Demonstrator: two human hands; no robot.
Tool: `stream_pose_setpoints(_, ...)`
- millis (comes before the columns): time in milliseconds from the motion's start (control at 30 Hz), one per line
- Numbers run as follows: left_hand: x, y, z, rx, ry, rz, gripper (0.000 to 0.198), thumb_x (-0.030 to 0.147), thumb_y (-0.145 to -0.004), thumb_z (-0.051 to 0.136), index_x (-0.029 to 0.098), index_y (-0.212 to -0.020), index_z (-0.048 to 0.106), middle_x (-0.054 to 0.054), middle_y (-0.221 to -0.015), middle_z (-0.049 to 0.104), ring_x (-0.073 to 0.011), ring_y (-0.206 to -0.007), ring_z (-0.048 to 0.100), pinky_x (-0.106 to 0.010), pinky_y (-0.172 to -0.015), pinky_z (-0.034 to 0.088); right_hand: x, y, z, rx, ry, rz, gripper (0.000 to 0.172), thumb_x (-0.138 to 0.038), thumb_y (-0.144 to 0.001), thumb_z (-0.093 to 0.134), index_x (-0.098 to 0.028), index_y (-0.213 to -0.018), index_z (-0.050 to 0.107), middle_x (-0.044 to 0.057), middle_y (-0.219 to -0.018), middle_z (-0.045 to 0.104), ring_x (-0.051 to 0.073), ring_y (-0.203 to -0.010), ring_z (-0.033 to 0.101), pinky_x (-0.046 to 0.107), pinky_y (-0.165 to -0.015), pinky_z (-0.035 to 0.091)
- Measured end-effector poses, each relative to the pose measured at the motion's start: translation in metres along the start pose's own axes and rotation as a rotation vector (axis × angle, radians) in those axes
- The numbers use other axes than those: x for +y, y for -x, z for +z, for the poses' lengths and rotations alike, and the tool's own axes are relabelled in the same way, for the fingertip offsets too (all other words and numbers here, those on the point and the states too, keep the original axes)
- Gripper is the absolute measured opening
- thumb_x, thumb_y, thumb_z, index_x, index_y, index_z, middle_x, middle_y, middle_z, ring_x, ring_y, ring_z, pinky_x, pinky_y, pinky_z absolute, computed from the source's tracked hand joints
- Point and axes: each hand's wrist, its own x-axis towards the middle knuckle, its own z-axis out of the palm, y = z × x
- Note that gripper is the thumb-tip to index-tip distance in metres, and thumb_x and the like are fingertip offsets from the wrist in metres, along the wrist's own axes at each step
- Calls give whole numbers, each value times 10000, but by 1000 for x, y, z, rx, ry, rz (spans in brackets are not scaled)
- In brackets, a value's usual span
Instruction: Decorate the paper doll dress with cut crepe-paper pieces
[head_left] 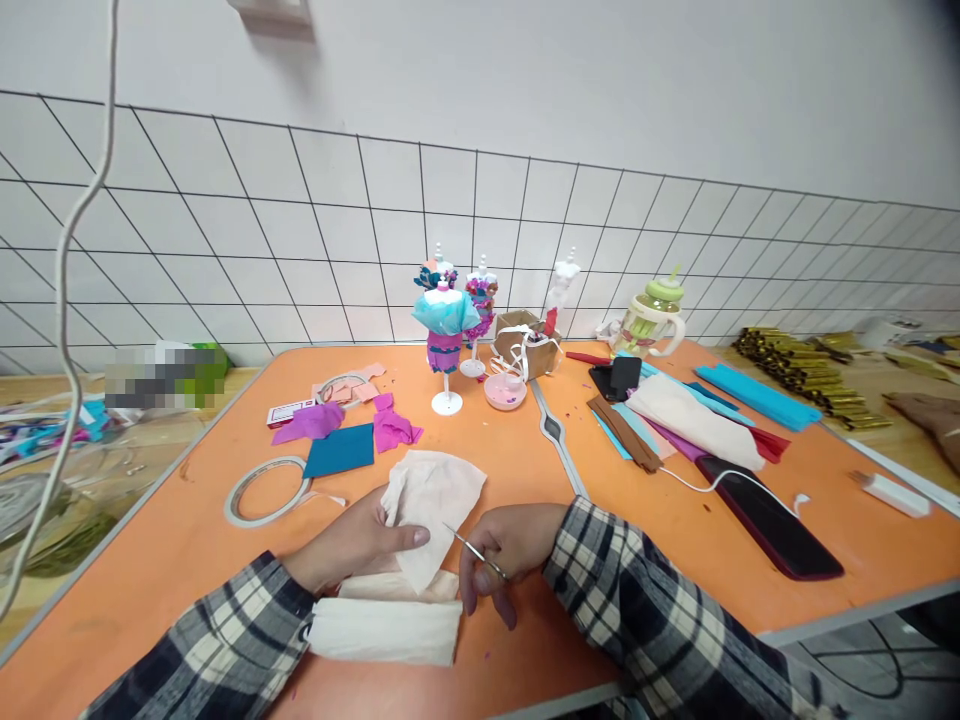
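My left hand [375, 535] pinches a cut piece of white crepe paper [439, 490] by its left side, thumb on top. Close on its right, my right hand [506, 555] has its fingers in the handles of small scissors [480, 556], whose tips point up-left at the paper's edge. I cannot tell whether the blades touch the paper. Below my hands lies a folded white crepe paper strip [386, 632], with another pale folded piece [401, 585] just behind it.
Small dress-form stands [447, 400] in coloured paper, a pink dish [505, 392] and a brown box [544, 360] stand at the back. Tape rolls [234, 500] and a blue paper square [339, 452] lie left. Rightward are a phone [772, 520], folded papers [697, 420] and a bottle [649, 325].
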Motion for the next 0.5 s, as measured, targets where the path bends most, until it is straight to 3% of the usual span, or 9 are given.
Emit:
stream_pose_setpoints(233, 1, -2, 2, 52, -50, 61, 475, 343, -653, 809, 175, -1060, 630, -51, -946, 727, -273, -873, 635, -330, -755, 492, -2, -1, 0, -10, -10, -19, 616, -649, -784, 571, -86, -1026, 635, 6, -594, 655, 35, -396, 276, 191, -392, 171)
stream_pose_setpoints(367, 0, -3, 5, 37, -16, 70, 479, 299, -634, 821, 174, -1055, 629, -49, -929, 728, -268, -846, 636, -334, -734, 493, -2, -2, -1, -58, 9, -44, 625, -659, -818, 515, -86, -1045, 617, 19, -651, 674, 33, -390, 212, 198, -388, 157)
stream_pose_setpoints(500, -2, -4, 4, 22, -13, 73, 489, 287, -634, 820, 167, -1065, 621, -57, -931, 719, -262, -832, 633, -336, -725, 499, 2, -3, -1, -17, -18, -41, 626, -672, -777, 563, -83, -978, 629, 20, -635, 659, 33, -418, 300, 195, -441, 193)
